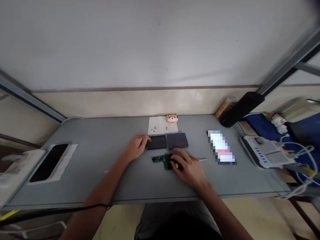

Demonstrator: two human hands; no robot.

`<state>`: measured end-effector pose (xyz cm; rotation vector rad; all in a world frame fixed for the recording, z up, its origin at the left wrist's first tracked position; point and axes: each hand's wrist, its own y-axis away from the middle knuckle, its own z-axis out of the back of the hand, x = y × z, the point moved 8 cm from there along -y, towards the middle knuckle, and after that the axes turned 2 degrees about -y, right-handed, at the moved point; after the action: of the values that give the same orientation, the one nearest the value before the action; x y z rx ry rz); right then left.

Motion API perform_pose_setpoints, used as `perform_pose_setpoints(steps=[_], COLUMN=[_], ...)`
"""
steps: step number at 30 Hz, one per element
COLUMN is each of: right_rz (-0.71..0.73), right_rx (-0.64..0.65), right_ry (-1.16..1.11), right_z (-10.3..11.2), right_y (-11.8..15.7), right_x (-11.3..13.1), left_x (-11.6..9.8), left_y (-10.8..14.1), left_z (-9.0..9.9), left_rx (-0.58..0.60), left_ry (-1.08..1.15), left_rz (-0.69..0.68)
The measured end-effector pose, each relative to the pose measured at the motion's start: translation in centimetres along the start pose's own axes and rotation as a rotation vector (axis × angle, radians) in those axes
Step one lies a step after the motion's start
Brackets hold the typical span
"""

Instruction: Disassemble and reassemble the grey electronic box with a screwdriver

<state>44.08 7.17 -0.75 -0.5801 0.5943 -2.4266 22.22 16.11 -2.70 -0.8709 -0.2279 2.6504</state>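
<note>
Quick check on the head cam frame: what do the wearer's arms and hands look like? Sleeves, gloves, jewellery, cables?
Both forearms are bare up to the frame edge, with no sleeve in view. The left hand and the right hand wear no gloves; no ring, watch or wristband shows, and no markings are visible. A thin black cable crosses in front of the left forearm near the table edge; whether it is attached to the arm cannot be told.

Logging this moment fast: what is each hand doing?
Left hand: open, fingertips touching the flat black rectangular cover.
Right hand: closed on the yellow-and-black screwdriver.

An orange animal figure (pixel 172 118) sits beside a white paper (pixel 160 126) dotted with screws.
</note>
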Motion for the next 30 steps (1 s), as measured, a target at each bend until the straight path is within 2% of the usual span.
perform_pose_setpoints(steps=[9,14,27,30], right_rz=[-0.017,-0.043,-0.038,-0.041], right_rx=[0.051,0.091,-0.022,0.0], right_ry=[0.017,0.006,0.006,0.021], right_z=[-0.1,-0.3,0.5,0.1], right_y=[0.5,0.7,0.6,0.7], right_x=[0.0,-0.1,0.0,-0.2], left_x=[0.7,1.0,1.3,1.2], left_y=[0.2,0.0,-0.1,-0.1], left_z=[0.2,0.3,0.0,0.0], left_rx=[0.012,-0.021,-0.018,-0.035], left_ry=[0.01,0.029,0.018,0.012], left_rz=[0.043,0.066,0.046,0.038])
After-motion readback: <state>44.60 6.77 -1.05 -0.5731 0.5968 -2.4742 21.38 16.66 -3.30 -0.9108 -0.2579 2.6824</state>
